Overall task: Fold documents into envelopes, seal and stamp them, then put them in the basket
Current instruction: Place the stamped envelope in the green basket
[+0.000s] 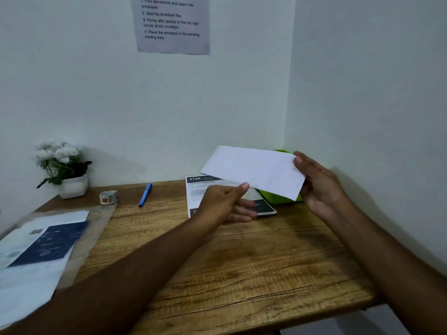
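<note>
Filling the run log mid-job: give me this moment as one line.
envelope: held up before basket | right hand: grips its right end | left hand: thumb at lower edge | document: flat on table

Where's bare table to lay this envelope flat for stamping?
Widest bare wood: front middle of the table, between the sleeve of papers on the left and the right edge. A narrower strip lies between the blue pen and the printed document. Back right is crowded: document, green basket, envelope in the right hand.
</note>
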